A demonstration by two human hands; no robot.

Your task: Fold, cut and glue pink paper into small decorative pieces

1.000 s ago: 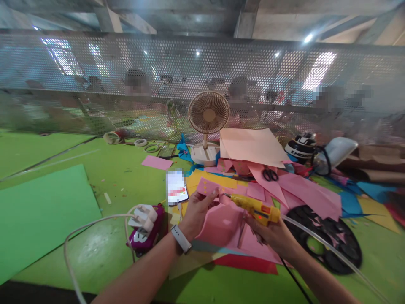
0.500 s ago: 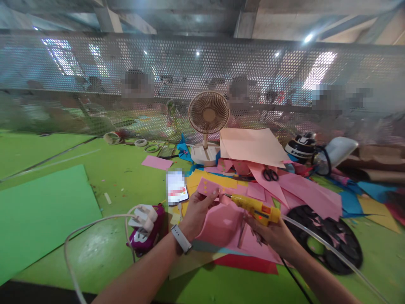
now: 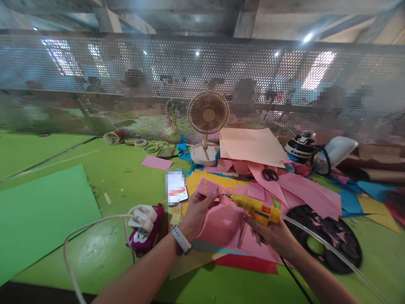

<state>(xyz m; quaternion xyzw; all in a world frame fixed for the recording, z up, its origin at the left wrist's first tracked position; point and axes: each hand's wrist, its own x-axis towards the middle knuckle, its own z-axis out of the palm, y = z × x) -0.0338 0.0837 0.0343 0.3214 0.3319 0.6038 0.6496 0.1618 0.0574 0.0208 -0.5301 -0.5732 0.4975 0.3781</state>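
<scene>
Between the thumb and fingers of my left hand (image 3: 198, 211) is a small pink paper piece (image 3: 206, 185) with yellow marks on it. My right hand (image 3: 268, 232) grips a yellow hot glue gun (image 3: 256, 207), its nozzle pointing left at the paper's right end, close to my left thumb. Whether the tip touches the paper I cannot tell. A clear glue stick runs from the gun's back. A metal tool, perhaps tweezers or scissors (image 3: 242, 234), hangs under my right fingers. Below lies a large curled sheet of pink paper (image 3: 218, 223).
A phone (image 3: 177, 188) lies left of my hands, beside a purple power strip (image 3: 144, 236) with white plugs. Behind stand a fan (image 3: 208, 114) and black scissors (image 3: 270, 175) on paper scraps. At right is a black segmented tray (image 3: 344, 249); a green sheet (image 3: 53, 219) lies left.
</scene>
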